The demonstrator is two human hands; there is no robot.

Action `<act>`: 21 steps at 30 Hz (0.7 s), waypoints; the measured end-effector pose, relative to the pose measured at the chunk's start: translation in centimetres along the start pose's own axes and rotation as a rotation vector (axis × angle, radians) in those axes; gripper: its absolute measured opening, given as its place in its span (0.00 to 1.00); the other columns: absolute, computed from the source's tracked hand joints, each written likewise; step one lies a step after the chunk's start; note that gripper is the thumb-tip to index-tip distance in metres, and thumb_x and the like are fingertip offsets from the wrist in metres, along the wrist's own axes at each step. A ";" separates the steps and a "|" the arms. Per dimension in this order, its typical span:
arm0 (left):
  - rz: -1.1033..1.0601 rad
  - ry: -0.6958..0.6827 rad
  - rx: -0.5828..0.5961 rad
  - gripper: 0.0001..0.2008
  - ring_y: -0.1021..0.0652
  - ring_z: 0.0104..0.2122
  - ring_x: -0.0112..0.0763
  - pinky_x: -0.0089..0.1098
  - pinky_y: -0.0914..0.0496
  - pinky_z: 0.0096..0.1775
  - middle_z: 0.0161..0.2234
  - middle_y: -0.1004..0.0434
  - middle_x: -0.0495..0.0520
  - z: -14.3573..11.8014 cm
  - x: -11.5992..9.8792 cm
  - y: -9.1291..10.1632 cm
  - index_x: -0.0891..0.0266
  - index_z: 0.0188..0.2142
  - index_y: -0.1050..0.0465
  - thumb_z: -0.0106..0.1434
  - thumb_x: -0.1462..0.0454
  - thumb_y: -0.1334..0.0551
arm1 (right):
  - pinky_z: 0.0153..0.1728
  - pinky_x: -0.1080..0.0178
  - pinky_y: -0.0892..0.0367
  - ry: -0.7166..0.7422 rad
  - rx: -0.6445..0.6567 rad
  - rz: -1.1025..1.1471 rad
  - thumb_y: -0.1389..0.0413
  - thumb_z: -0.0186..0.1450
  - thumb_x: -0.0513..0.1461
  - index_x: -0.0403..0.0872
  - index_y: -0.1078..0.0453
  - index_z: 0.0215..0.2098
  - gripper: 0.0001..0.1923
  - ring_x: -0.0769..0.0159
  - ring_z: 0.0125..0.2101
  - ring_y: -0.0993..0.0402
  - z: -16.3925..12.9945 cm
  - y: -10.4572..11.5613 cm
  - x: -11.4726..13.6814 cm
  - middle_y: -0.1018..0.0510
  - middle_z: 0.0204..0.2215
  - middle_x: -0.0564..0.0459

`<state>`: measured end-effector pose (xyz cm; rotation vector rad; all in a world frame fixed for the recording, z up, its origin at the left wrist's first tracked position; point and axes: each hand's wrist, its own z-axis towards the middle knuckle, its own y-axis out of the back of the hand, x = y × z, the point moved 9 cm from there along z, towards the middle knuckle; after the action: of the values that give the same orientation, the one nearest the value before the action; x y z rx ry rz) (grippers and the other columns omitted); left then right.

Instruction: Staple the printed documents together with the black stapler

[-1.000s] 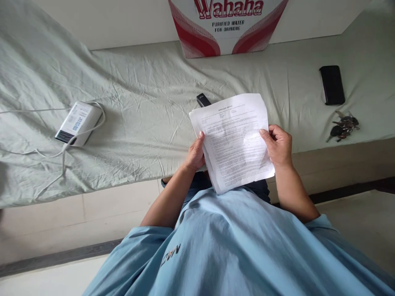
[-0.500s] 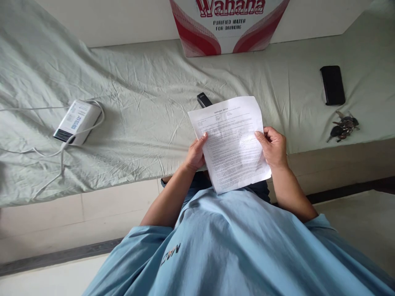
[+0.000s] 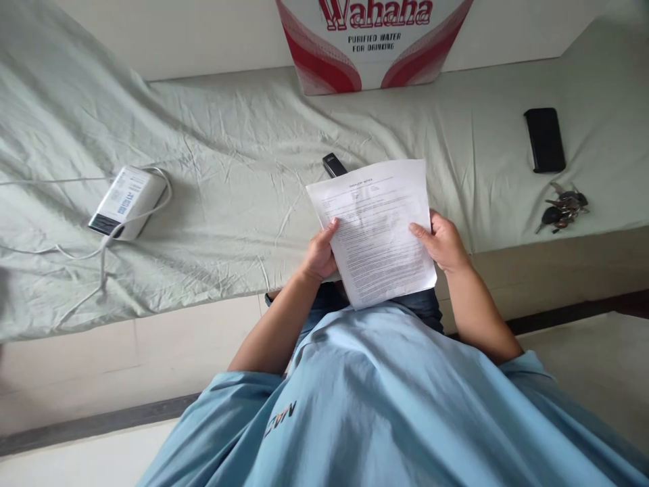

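Note:
Printed paper sheets, covered in small lines of text under a heading, are held in front of my body above the cloth's near edge. My left hand grips their left edge, thumb on top and fingers hidden beneath. On the right edge, my right hand pinches the sheets, its thumb lying on the printed face. Just past the top edge lies a small black object, partly covered by the paper; its kind is unclear.
A pale green cloth covers the surface. To the left rests a white boxy device with a white cable looped over it. A black phone-like object and keys lie right. At the back stands a Wahaha water carton.
The sheets' right side and lower edge have shifted slightly left and up, with my right hand moving a little left. My left hand stays nearly in place.

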<state>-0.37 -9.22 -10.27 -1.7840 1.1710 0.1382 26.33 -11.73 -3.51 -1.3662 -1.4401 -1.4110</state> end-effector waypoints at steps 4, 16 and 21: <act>-0.023 -0.052 -0.087 0.22 0.12 0.57 0.56 0.50 0.17 0.62 0.47 0.09 0.62 -0.4 -1.1 1.2 0.62 0.49 0.17 0.65 0.49 0.23 | 0.51 0.50 0.19 -0.143 0.065 0.198 0.22 0.54 0.62 0.53 0.16 0.51 0.34 0.49 0.47 0.12 -1.5 -0.1 -0.1 0.08 0.42 0.51; -0.099 -0.256 -0.158 0.19 0.23 0.71 0.53 0.46 0.25 0.71 0.57 0.12 0.63 -0.1 -2.5 -0.3 0.61 0.51 0.18 0.68 0.52 0.25 | 0.73 0.38 0.28 -0.296 -0.143 0.555 0.16 0.45 0.54 0.53 0.18 0.56 0.43 0.42 0.65 0.18 -6.7 -2.2 -2.6 0.10 0.54 0.49; 0.163 -0.518 0.040 0.24 0.18 0.65 0.51 0.48 0.25 0.70 0.54 0.11 0.57 -1.5 -9.0 -0.7 0.54 0.50 0.16 0.58 0.50 0.19 | 0.78 0.46 0.35 0.076 -0.197 0.258 0.22 0.60 0.52 0.54 0.16 0.56 0.28 0.49 0.67 0.20 -4.8 2.3 2.2 0.10 0.53 0.52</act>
<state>-5.22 -4.44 -4.12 -1.4907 0.9276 0.6298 27.21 -16.25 -0.07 -1.5410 -1.0547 -1.4459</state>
